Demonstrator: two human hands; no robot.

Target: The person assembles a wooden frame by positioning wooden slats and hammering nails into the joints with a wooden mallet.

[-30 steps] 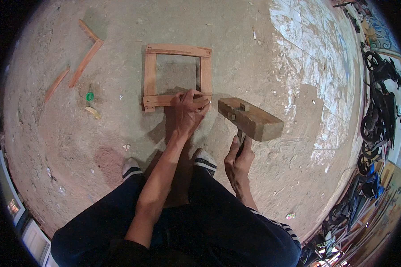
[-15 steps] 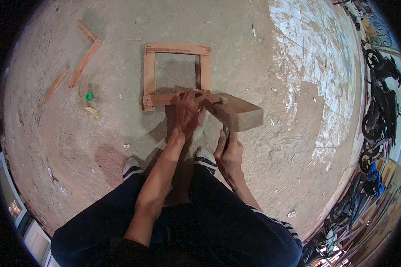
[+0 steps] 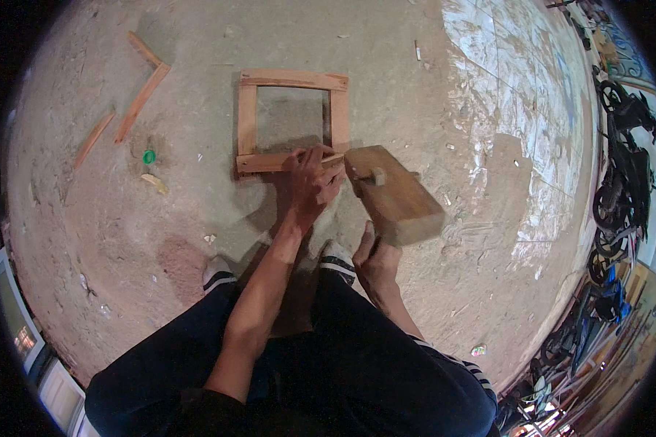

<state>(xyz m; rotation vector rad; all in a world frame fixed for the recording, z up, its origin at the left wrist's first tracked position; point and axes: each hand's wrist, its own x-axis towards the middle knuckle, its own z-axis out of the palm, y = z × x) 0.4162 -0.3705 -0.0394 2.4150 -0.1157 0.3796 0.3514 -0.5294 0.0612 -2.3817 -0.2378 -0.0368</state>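
Note:
A square wooden frame [image 3: 248, 109] lies flat on the dusty ground in front of me. My left hand [image 3: 310, 178] grips its near right corner, fingers pinched on the near rail. In my right hand [image 3: 375, 264] is the handle of a big wooden mallet. The mallet's block head [image 3: 397, 195] hovers just right of that corner, close to my left fingers. Whether the head touches the frame I cannot tell.
Loose wooden strips [image 3: 144, 86] and another strip [image 3: 95, 138] lie at the far left, with a green cap [image 3: 149, 156] near them. My two shoes [image 3: 219, 271] rest below the frame. Parked motorcycles [image 3: 619, 197] stand at the right edge beside pale tiles [image 3: 517, 95].
The mallet has swung from the right in toward the frame's near right corner, and my right hand has shifted left with it. My left hand has stayed on the corner.

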